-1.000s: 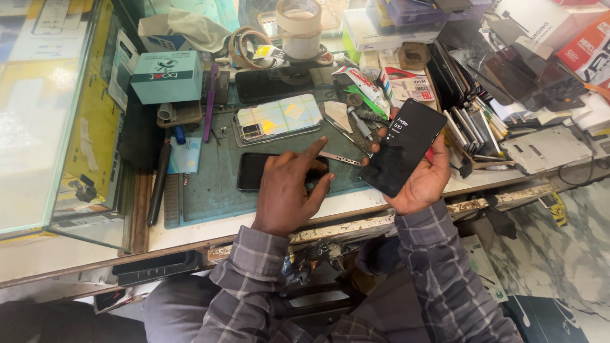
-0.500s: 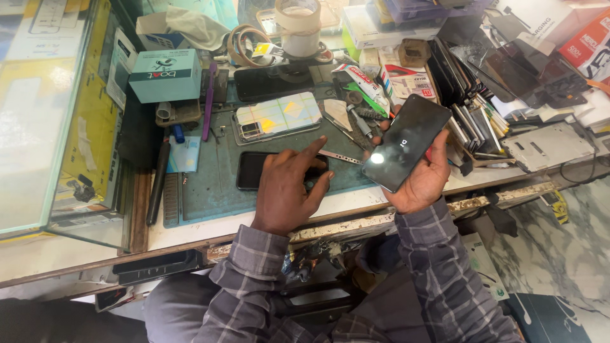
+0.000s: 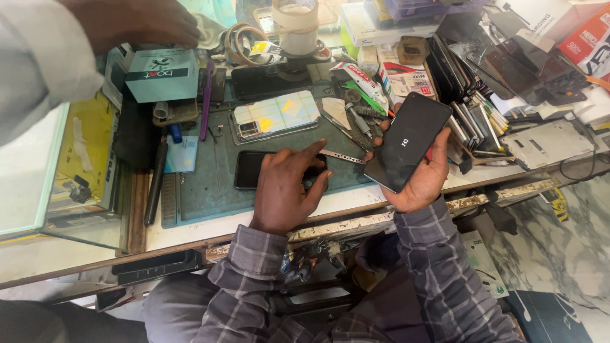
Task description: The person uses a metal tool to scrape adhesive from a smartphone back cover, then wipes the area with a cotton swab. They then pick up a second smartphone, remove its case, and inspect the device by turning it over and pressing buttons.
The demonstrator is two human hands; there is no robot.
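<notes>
At far left we see another person's hand (image 3: 136, 22) over a pale teal box (image 3: 161, 75) with a dark band. Three phones show: one with a pale patterned back (image 3: 276, 115) lying far on the green mat (image 3: 210, 171), a dark phone (image 3: 254, 169) under our left hand (image 3: 286, 187), fingers spread flat on it, and a black phone (image 3: 408, 141) clamped in our right hand (image 3: 419, 178), tilted above the bench edge. A red carton (image 3: 588, 41) sits far right. Bare room remains only along the near wooden edge (image 3: 190, 232).
</notes>
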